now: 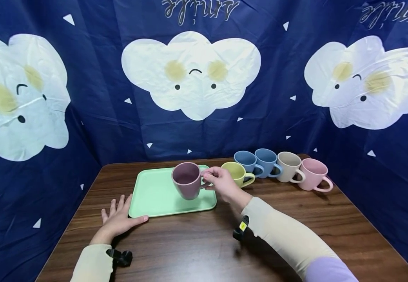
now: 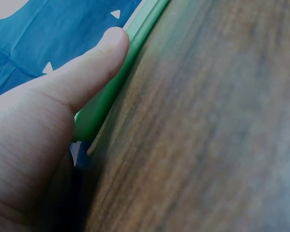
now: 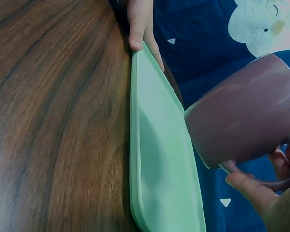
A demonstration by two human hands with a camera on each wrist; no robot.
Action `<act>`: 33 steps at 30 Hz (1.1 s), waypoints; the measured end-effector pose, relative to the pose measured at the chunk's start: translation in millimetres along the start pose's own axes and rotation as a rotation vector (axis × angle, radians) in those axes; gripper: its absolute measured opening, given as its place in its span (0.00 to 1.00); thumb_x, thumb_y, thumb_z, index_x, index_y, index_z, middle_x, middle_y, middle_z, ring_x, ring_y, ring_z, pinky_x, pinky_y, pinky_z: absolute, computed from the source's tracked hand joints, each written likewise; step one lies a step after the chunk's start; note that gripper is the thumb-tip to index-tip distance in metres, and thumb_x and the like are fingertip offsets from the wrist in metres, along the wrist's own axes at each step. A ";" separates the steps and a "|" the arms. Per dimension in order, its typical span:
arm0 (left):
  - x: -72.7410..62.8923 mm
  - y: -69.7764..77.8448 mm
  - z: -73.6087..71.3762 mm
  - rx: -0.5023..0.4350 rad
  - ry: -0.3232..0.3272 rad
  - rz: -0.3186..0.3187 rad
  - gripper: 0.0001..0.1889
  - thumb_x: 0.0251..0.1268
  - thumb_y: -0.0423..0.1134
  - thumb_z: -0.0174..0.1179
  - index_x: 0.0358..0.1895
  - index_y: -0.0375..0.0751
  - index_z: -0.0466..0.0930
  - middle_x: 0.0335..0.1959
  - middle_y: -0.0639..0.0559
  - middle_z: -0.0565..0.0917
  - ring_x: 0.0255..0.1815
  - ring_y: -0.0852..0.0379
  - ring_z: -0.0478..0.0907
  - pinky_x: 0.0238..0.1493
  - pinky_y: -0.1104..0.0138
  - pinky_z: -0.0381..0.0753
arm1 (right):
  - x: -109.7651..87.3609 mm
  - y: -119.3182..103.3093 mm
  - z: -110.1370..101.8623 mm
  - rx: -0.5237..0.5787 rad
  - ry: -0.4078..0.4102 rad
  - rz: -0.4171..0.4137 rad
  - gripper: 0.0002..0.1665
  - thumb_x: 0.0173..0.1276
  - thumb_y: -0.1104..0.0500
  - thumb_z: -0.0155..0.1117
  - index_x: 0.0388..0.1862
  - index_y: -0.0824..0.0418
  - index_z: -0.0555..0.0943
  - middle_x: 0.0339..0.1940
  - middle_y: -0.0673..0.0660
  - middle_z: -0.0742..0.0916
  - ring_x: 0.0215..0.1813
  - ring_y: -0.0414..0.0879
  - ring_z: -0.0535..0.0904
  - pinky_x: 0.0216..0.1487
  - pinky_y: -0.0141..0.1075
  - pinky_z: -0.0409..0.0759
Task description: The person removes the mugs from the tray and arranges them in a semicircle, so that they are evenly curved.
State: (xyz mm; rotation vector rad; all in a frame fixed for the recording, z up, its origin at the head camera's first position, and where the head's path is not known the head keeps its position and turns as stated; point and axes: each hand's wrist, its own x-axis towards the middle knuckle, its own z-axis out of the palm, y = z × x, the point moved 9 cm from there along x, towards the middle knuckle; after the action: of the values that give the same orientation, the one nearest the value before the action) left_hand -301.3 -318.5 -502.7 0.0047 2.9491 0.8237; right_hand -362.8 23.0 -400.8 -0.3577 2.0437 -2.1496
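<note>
A mauve mug (image 1: 186, 182) hangs in the air above the green tray (image 1: 154, 196), upright. My right hand (image 1: 223, 182) grips it by the handle, as the right wrist view shows with the mug (image 3: 246, 111) apart from the tray's surface. At the tray's near left corner rests my left hand (image 1: 120, 219), its fingers spread along the left side and its thumb at the front edge. In the left wrist view the thumb (image 2: 99, 67) lies against the tray's green rim (image 2: 104, 104).
Right of the tray stands a yellow-green mug (image 1: 234, 172). Beyond it are two blue mugs (image 1: 244, 159), a beige mug (image 1: 288, 166) and a pink mug (image 1: 311, 174) in a row. Dark blue curtains (image 1: 196, 137) enclose the wooden table (image 1: 182, 246).
</note>
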 end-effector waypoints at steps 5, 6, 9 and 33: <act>-1.0 3.6 -2.3 0.026 -0.014 -0.005 0.65 0.53 0.72 0.65 0.81 0.35 0.40 0.78 0.22 0.37 0.76 0.19 0.25 0.62 0.24 0.20 | -10.0 -5.2 -14.2 -0.026 -0.004 -0.013 0.12 0.76 0.70 0.56 0.52 0.77 0.78 0.40 0.61 0.86 0.38 0.51 0.85 0.50 0.57 0.84; -1.2 4.3 -2.5 0.028 -0.016 -0.006 0.65 0.53 0.72 0.65 0.81 0.35 0.40 0.78 0.22 0.38 0.76 0.19 0.25 0.62 0.24 0.21 | -12.0 -5.7 -17.2 -0.026 -0.004 -0.013 0.12 0.76 0.69 0.56 0.52 0.78 0.78 0.39 0.61 0.86 0.38 0.52 0.85 0.50 0.56 0.84; -0.5 3.7 -1.6 0.017 -0.021 -0.005 0.66 0.53 0.73 0.65 0.81 0.35 0.39 0.78 0.22 0.37 0.76 0.19 0.25 0.62 0.24 0.20 | -19.1 -7.8 -26.3 -0.029 -0.008 -0.022 0.13 0.76 0.69 0.56 0.52 0.79 0.78 0.37 0.57 0.87 0.39 0.54 0.86 0.47 0.51 0.86; 2.3 -1.0 3.3 0.024 -0.036 -0.015 0.67 0.53 0.74 0.64 0.81 0.34 0.38 0.78 0.21 0.36 0.75 0.19 0.23 0.61 0.24 0.17 | -76.1 4.1 -99.1 -0.030 -0.004 -0.022 0.15 0.78 0.69 0.54 0.54 0.82 0.74 0.39 0.57 0.89 0.41 0.52 0.88 0.52 0.60 0.82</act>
State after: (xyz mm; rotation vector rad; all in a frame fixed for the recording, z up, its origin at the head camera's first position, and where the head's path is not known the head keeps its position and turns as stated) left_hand -303.3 -317.6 -506.2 -0.0006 2.9221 0.7775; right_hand -317.3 138.7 -414.0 -0.3893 2.0815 -2.1311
